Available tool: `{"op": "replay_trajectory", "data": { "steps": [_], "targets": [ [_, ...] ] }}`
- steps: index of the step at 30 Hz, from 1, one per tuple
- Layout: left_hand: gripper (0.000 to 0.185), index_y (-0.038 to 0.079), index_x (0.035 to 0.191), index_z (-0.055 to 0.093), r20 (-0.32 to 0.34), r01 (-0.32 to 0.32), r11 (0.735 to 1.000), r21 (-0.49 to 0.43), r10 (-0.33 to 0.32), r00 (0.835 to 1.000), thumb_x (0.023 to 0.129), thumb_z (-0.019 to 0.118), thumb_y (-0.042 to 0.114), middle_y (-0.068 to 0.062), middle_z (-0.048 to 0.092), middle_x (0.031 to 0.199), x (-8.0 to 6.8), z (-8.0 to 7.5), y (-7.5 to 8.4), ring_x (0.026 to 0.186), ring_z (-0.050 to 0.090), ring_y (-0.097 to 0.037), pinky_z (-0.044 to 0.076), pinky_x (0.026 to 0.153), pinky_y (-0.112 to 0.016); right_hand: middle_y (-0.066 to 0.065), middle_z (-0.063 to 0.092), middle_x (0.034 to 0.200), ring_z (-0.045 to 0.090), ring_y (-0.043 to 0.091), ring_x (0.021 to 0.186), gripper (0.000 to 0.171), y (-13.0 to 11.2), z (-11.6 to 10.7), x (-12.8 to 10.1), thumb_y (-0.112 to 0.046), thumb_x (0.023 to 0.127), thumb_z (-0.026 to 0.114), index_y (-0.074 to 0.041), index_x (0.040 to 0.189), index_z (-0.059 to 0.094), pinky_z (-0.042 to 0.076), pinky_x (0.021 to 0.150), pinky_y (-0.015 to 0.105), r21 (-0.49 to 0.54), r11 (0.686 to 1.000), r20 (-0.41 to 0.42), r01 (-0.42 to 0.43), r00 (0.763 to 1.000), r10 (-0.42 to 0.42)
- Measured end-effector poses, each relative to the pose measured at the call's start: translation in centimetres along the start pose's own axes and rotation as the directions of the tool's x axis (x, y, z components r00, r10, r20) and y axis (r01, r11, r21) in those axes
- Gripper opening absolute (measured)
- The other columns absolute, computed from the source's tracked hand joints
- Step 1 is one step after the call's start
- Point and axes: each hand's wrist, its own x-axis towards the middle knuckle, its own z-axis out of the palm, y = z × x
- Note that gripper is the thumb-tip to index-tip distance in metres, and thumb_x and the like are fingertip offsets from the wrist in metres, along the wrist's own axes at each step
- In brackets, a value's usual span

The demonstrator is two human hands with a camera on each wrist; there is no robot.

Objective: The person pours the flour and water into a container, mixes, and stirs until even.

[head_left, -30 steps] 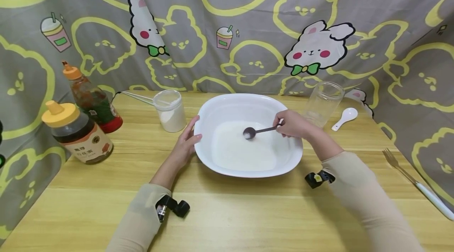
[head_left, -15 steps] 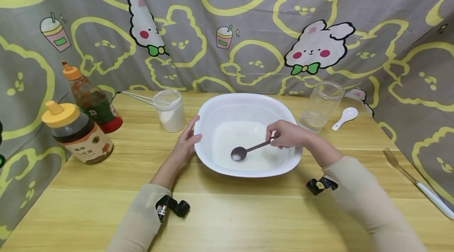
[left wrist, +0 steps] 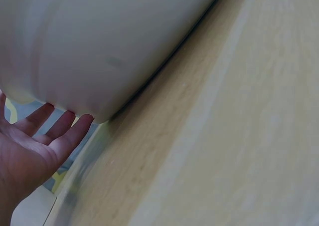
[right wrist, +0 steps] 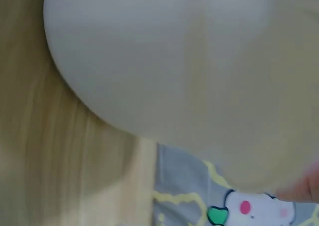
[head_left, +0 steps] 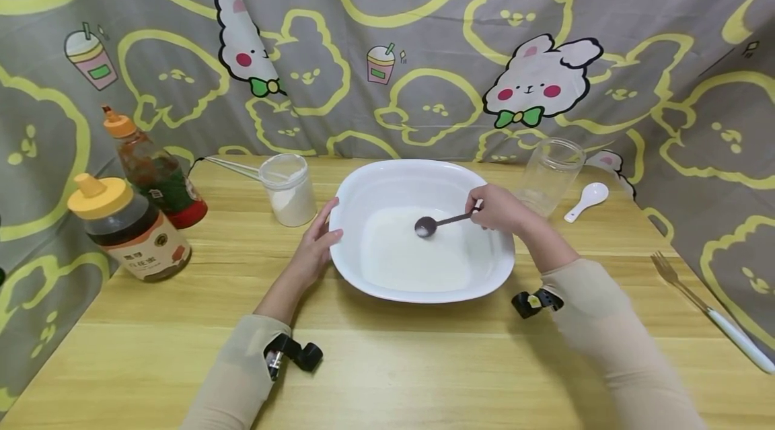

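Observation:
In the head view, a white oval basin [head_left: 424,293] with a milky white liquid [head_left: 418,262] inside stands mid-table. My right hand [head_left: 499,208] reaches over its right side and pinches the handle of a dark spoon [head_left: 426,227], whose bowl lies at the liquid with some white in it. At the basin's left side, my left hand [head_left: 311,252] rests with fingers fairly straight and thumb at the rim. The left wrist view shows those fingertips [left wrist: 84,120] touching the outer wall. In the right wrist view the basin wall [right wrist: 149,76] hides most of the right hand [right wrist: 304,188].
Left of the basin are a jar of white powder [head_left: 292,198], a honey bottle [head_left: 136,235] and a red sauce bottle [head_left: 160,174]. To the right are a clear glass jar [head_left: 551,174], a white spoon [head_left: 587,201] and a fork [head_left: 702,302]. A patterned curtain [head_left: 339,80] hangs behind.
My right hand has swept the dark spoon toward the front left of the basin, then back to the right and away from me. The left hand stays at the basin's side.

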Motion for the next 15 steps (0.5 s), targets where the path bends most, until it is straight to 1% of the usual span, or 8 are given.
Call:
{"op": "replay_trajectory", "data": {
  "steps": [3,5,8,12,15],
  "targets": [
    [0.064,0.020,0.138,0.021,0.004,-0.002,1.000,0.002,0.002,1.000,0.081,0.048,0.009,-0.016,0.027,0.133,0.0,0.0,-0.1,0.111,0.033,-0.041,0.049,0.074,-0.036,0.007,0.053,0.056,0.045,0.014,0.047,0.012,-0.3,1.1,1.1,0.002,0.073,0.051,0.000,0.083,0.057,0.037,0.042,0.023,0.099,0.995,-0.015,0.007,1.000,-0.006],
    [0.064,0.020,0.138,0.021,0.006,-0.003,1.000,0.003,0.003,1.000,0.081,0.048,0.009,-0.016,0.027,0.133,0.0,0.0,-0.1,0.111,0.034,-0.040,0.049,0.073,-0.035,0.006,0.052,0.052,0.042,0.013,0.043,0.012,-0.5,2.0,1.6,0.003,0.073,0.052,0.000,0.084,0.057,0.034,0.040,0.022,0.173,0.985,0.007,0.015,1.000,-0.016],
    [0.064,0.019,0.138,0.021,0.007,-0.003,1.000,0.001,0.003,1.000,0.081,0.048,0.008,-0.015,0.026,0.133,0.0,0.1,-0.1,0.111,0.034,-0.040,0.049,0.074,-0.035,0.005,0.049,0.050,0.036,0.011,0.040,0.011,-1.1,3.0,1.7,0.002,0.075,0.053,0.001,0.085,0.057,0.029,0.038,0.020,0.264,0.964,0.075,0.018,0.996,-0.040],
    [0.064,0.018,0.138,0.021,-0.006,-0.004,1.000,-0.002,0.004,1.000,0.080,0.048,0.009,-0.017,0.027,0.133,-0.1,0.2,0.0,0.111,0.033,-0.041,0.048,0.076,-0.037,0.005,0.049,0.049,0.035,0.011,0.040,0.011,-2.0,4.0,1.0,0.002,0.076,0.053,0.003,0.085,0.058,0.028,0.039,0.020,0.288,0.956,0.164,0.058,0.980,-0.109],
    [0.065,0.018,0.138,0.021,-0.009,-0.003,1.000,0.003,0.003,1.000,0.080,0.049,0.009,-0.018,0.027,0.132,0.0,0.1,0.0,0.110,0.034,-0.040,0.048,0.077,-0.037,0.004,0.047,0.047,0.036,0.011,0.041,0.010,-2.4,4.3,0.2,0.002,0.076,0.054,0.003,0.085,0.059,0.027,0.040,0.020,0.282,0.953,0.236,0.110,0.955,-0.180]
  ]
}}
